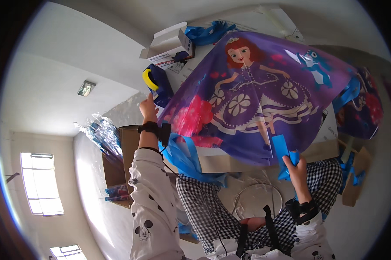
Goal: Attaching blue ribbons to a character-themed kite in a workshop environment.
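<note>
A purple kite (243, 104) printed with a red-haired princess, pink flowers and a blue animal is spread over a cardboard-topped work surface in front of me. My right hand (297, 173) is closed round a folded blue plastic ribbon (279, 145), whose upper end lies against the kite's lower edge. My left hand (148, 109) is at the near end of a dark blue tape dispenser (163, 92) with a yellow roll (149, 79). Its fingers are pinched together there; anything between them is too small to make out.
An open white box (171, 45) stands behind the dispenser, beside a bundle of blue ribbon (208, 34). More blue ribbon (178, 154) hangs off the near edge. Another printed kite (362, 106) lies at right. A cardboard box (125, 147) with plastic-wrapped packs stands at left.
</note>
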{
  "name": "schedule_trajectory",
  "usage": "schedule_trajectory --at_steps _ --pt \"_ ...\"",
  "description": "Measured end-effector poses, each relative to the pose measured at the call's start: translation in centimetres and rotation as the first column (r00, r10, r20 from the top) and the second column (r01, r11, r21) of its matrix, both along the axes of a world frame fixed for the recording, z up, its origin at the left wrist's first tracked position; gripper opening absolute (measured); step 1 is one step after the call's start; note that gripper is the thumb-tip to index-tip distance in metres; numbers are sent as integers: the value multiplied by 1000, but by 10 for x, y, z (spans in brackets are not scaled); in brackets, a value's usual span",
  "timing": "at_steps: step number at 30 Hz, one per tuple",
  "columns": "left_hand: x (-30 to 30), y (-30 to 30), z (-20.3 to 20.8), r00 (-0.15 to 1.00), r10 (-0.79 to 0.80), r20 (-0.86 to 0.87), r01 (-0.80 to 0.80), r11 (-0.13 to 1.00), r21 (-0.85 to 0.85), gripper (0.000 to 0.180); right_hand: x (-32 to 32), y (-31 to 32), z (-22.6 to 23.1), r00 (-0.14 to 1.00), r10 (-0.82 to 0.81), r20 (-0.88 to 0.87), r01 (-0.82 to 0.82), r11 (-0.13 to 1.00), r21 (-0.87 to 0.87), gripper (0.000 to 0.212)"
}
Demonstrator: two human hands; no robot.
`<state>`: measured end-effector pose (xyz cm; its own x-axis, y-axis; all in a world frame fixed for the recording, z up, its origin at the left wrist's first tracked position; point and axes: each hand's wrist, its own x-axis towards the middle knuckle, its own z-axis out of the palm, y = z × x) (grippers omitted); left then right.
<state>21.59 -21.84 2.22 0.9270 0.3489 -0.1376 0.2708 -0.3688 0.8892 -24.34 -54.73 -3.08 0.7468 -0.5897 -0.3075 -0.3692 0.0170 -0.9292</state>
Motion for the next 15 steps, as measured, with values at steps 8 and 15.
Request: schedule_trajectory --at_steps 8,15 --pt "15 -8 21 966 -64 -250 -25 941 -337 18 4 0 -4 999 -43 2 43 998 -42 27" --pt "7 -7 42 973 -150 -174 53 883 -466 22 3 0 -7 998 -68 -15 66 993 -96 24"
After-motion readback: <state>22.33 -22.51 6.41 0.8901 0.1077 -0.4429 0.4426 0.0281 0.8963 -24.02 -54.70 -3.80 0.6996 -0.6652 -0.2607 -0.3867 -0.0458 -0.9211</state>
